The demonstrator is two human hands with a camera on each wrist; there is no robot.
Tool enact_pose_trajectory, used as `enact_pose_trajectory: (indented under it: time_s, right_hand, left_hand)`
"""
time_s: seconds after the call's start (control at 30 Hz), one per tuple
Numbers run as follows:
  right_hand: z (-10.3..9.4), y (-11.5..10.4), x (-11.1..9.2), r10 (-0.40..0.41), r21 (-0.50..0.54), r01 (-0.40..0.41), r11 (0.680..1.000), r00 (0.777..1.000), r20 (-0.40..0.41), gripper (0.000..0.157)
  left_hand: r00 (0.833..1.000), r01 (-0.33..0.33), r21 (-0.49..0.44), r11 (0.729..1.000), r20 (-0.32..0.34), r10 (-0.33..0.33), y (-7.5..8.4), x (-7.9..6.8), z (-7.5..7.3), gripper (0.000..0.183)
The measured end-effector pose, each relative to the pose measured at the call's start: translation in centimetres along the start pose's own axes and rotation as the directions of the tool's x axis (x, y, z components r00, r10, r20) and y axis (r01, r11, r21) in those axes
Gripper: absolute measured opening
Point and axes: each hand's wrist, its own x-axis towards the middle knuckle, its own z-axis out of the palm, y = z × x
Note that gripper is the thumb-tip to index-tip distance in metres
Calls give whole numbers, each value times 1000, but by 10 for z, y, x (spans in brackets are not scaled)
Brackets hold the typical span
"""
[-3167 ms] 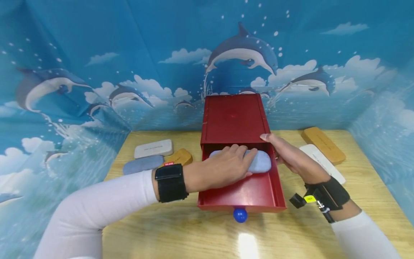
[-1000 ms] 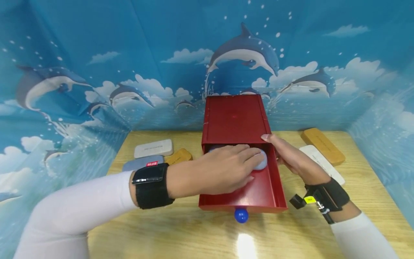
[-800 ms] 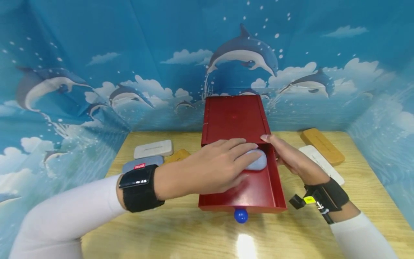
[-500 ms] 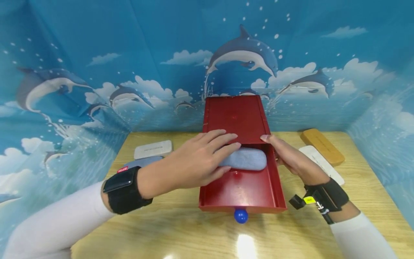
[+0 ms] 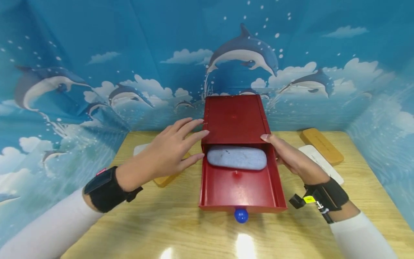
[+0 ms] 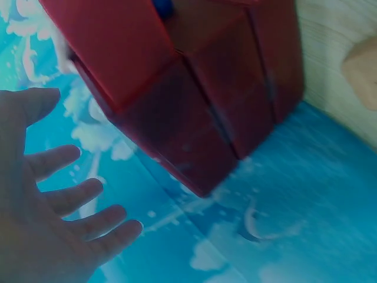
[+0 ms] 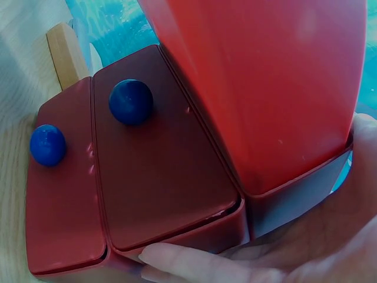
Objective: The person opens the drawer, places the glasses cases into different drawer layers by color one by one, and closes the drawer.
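Observation:
In the head view a red drawer cabinet (image 5: 236,120) stands at the table's back, its top drawer (image 5: 239,192) pulled out by a blue knob (image 5: 240,216). A light blue glasses case (image 5: 237,158) lies crosswise inside, near the back of the drawer opening. My left hand (image 5: 165,154) is in the air just left of the cabinet, fingers spread and holding nothing; the left wrist view shows the same spread fingers. My right hand (image 5: 291,158) holds the cabinet's right side, thumb on the top front corner and fingers along the side wall, as the right wrist view shows.
Left of the cabinet, a white case (image 5: 140,148) and a mustard case (image 5: 165,180) are partly behind my left hand. On the right lie another white case (image 5: 321,163) and another mustard case (image 5: 321,145). Two shut drawers with blue knobs (image 7: 131,102) sit below the open one.
My left hand has let go of the light blue case and moved left out of the drawer, leaving the case in full view. The right hand stays on the cabinet.

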Motion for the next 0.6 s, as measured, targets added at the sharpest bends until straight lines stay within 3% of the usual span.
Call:
enact_pose_trajectory:
  time_s: [0.2, 0.6]
  right_hand:
    - [0, 0, 0, 0, -4, 0, 1000, 1000, -5, 61]
    - [1, 2, 0, 4, -25, -5, 1000, 999, -32, 59]
  left_hand:
    - [993, 109, -10, 994, 45, -109, -22, -23, 10, 59]
    - [953, 281, -14, 960, 124, -277, -66, -70, 28, 61]
